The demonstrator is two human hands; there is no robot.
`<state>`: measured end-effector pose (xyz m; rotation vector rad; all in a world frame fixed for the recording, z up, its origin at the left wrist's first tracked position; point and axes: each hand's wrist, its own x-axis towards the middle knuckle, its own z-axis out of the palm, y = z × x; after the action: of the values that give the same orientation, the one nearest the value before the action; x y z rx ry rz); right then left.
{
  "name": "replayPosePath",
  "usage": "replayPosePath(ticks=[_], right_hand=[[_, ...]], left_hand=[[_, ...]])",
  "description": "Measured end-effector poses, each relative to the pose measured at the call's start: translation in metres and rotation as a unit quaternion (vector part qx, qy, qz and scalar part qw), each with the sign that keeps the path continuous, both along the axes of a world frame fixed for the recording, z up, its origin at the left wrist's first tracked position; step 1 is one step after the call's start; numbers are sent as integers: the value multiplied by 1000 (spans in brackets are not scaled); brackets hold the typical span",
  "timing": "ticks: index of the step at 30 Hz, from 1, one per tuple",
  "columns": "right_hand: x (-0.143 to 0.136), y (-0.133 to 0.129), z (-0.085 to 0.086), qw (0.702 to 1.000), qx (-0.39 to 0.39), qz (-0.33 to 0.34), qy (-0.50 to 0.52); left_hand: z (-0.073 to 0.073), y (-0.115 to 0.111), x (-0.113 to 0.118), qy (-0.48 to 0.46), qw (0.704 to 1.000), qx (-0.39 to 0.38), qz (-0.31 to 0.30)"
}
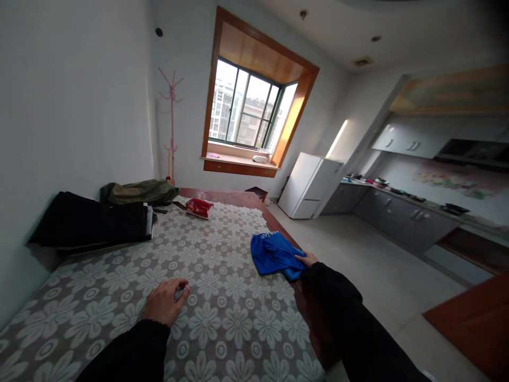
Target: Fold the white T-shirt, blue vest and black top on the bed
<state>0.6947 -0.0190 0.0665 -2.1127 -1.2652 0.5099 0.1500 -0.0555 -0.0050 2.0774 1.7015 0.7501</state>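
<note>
Gripping a crumpled bright-blue shirt (276, 254), the right hand (307, 259) closes; left hand (165, 301) rests loosely curled, empty.

The bed cover (222, 276) is grey-brown with a repeating pattern of white flowers, and the cloth (274, 254) on it is bright blue (with small pale lettering near one edge). A red packet (199, 207), an olive-green jacket (139, 192) and a black bundle (91, 220) lie further back; the coat stand (172, 122) is pink and the fridge (310, 185) white.
</note>
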Motion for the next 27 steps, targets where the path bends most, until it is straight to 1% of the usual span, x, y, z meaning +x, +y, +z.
replayPosePath(ticks=[2, 5, 8, 10, 12, 14, 15, 16, 17, 19, 20, 21, 23, 25, 26, 27], right_hand=[[-4, 0, 3, 999, 4, 21, 33], [-12, 12, 19, 994, 27, 69, 75], [-32, 31, 46, 981, 61, 149, 104], [-55, 39, 69, 966, 72, 216, 119], [-85, 37, 95, 937, 69, 323, 113], [-117, 26, 123, 883, 71, 460, 61], [-132, 18, 136, 854, 83, 514, 23], [-146, 10, 148, 829, 99, 550, -17], [-159, 2, 159, 814, 120, 566, -50], [-180, -11, 173, 804, 161, 565, -91], [-188, -15, 175, 804, 178, 559, -100], [-197, -16, 175, 803, 191, 555, -105], [-211, -13, 167, 793, 212, 560, -117], [-223, -6, 149, 784, 237, 557, -140], [-228, -3, 138, 787, 247, 544, -156], [-232, -1, 125, 797, 250, 522, -171]], left_hand=[[2, -1, 0, -3, 1000, -1, -4], [6, -3, 2, -30, 1000, -2, -7], [11, -6, 8, -113, 993, -17, -23], [20, -11, 16, -176, 983, -23, -48], [35, -19, 26, -208, 975, -6, -84], [57, -30, 34, -211, 969, 39, -124], [70, -36, 37, -208, 966, 72, -137], [84, -41, 40, -204, 963, 109, -141], [97, -46, 42, -198, 959, 147, -138], [119, -53, 46, -182, 956, 200, -114], [127, -54, 48, -175, 958, 200, -104], [132, -55, 49, -172, 964, 174, -102], [133, -53, 50, -182, 974, 75, -111], [126, -49, 45, -188, 976, -8, -113], [121, -48, 40, -178, 978, -27, -103], [115, -46, 33, -155, 983, -37, -89]])
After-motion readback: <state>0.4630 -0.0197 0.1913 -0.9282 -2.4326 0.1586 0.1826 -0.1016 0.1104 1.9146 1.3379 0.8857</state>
